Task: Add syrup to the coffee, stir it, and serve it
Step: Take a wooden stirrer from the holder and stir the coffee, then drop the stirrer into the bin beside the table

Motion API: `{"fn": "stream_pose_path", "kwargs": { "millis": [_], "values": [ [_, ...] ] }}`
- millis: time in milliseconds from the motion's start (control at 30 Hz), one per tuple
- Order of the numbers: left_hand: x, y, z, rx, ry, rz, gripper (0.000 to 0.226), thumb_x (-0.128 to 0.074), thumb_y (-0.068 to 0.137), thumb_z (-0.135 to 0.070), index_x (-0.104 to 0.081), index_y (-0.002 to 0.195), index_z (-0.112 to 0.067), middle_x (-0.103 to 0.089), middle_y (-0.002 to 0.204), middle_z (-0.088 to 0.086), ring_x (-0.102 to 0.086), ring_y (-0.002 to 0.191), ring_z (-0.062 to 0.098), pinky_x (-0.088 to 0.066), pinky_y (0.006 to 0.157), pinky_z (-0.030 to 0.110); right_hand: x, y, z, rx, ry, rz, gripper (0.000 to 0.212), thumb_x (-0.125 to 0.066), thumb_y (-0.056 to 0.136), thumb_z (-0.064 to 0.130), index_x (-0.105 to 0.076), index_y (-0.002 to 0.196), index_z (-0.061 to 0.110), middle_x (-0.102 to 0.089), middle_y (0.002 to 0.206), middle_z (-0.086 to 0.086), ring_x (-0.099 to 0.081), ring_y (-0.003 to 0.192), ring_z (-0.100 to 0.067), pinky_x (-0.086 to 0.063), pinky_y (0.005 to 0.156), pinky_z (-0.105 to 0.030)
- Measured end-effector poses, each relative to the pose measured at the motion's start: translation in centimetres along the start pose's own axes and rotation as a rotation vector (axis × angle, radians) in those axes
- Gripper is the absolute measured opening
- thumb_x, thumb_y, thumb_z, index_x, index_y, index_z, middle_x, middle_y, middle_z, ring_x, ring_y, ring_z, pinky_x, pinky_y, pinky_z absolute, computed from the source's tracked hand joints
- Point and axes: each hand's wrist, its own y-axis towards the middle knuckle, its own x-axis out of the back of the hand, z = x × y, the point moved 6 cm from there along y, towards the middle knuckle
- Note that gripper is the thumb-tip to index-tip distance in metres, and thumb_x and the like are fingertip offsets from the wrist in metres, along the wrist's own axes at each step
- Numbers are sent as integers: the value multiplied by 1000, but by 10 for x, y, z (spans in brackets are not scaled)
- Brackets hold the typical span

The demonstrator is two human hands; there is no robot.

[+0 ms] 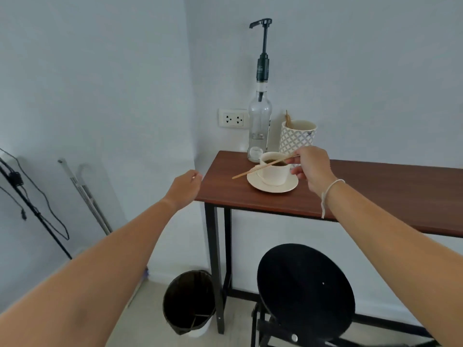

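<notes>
A white cup [273, 172] of dark coffee stands on a white saucer [288, 187] near the left end of a brown table [375, 191]. My right hand [312, 167] pinches a thin wooden stir stick [260, 167] that lies level over the cup and points left. My left hand [184, 187] hovers just off the table's left edge, fingers loosely curled, holding nothing. Behind the cup stands a clear glass syrup bottle [259, 121] with a tall black pump [263, 46].
A patterned mug [297, 137] holding more sticks stands by the wall. A wall socket [233, 118] is left of the bottle. Under the table are a black stool [305, 294] and a bin [189, 301]. Stand legs and cables lean at the left wall.
</notes>
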Motion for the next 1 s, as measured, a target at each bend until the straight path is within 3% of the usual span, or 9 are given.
{"fn": "stream_pose_path", "kwargs": {
  "millis": [100, 200, 367, 433, 533, 600, 667, 767, 1000],
  "values": [
    [18, -16, 20, 17, 52, -6, 37, -31, 99, -30, -56, 119, -11, -55, 103, -1, -50, 93, 17, -35, 79, 27, -25, -24, -6, 27, -16, 66, 15, -44, 86, 12, -53, 75, 17, -64, 66, 0, -47, 31, -8, -30, 33, -16],
    [34, -28, 45, 55, 54, 0, 36, -34, 98, -31, -55, 122, -13, -59, 109, 4, -52, 91, 18, -36, 76, 26, -55, -41, -15, 25, -43, 118, 15, -43, 87, 14, -55, 79, 17, -64, 69, 2, -47, 38, -9, -32, 36, -16],
    [61, -25, 87, 78, 123, 28, 36, -33, 98, -30, -52, 126, -16, -63, 118, 13, -52, 89, 21, -42, 79, 29, -114, -50, -16, 145, -129, 126, 17, -41, 89, 13, -58, 88, 15, -67, 67, 3, -48, 27, -4, -32, 28, -11],
    [70, -15, 103, 72, 167, 46, 38, -33, 98, -30, -50, 129, -17, -64, 113, 14, -52, 87, 21, -42, 81, 30, -141, -52, -16, 203, -201, 134, 18, -41, 89, 16, -59, 86, 17, -68, 67, 4, -50, 29, -5, -36, 31, -13],
    [81, 11, 124, 47, 236, 79, 39, -34, 99, -30, -47, 133, -17, -61, 88, 8, -54, 84, 24, -43, 82, 33, -186, -52, -19, 307, -345, 149, 21, -40, 90, 21, -60, 82, 19, -69, 71, 2, -54, 33, -5, -40, 39, -18],
    [84, 33, 135, -8, 286, 115, 41, -34, 99, -29, -45, 136, -17, -58, 84, 5, -54, 89, 25, -42, 84, 33, -219, -52, -24, 383, -445, 172, 23, -40, 91, 21, -60, 81, 15, -69, 76, -4, -63, 48, -10, -51, 49, -26],
    [83, 59, 144, -76, 351, 164, 42, -34, 99, -28, -42, 139, -16, -63, 101, 8, -54, 108, 28, -42, 93, 35, -252, -48, -33, 411, -534, 188, 26, -40, 93, 21, -62, 86, 9, -70, 81, -11, -66, 67, -26, -56, 64, -41],
    [77, 97, 155, -212, 509, 233, 46, -33, 100, -27, -35, 144, -16, -44, 146, 8, -37, 133, 32, -35, 107, 43, -296, -39, -49, 414, -684, 184, 27, -39, 94, 21, -62, 93, 7, -70, 85, -11, -64, 76, -29, -51, 67, -38],
    [68, 174, 176, -460, 788, 271, 53, -34, 99, -30, -23, 149, -18, -14, 160, 14, -20, 143, 35, -27, 112, 44, -365, -11, -98, 305, -881, 176, 25, -35, 95, 20, -59, 99, 13, -68, 82, -8, -63, 73, -27, -50, 64, -35]
  ]
}}
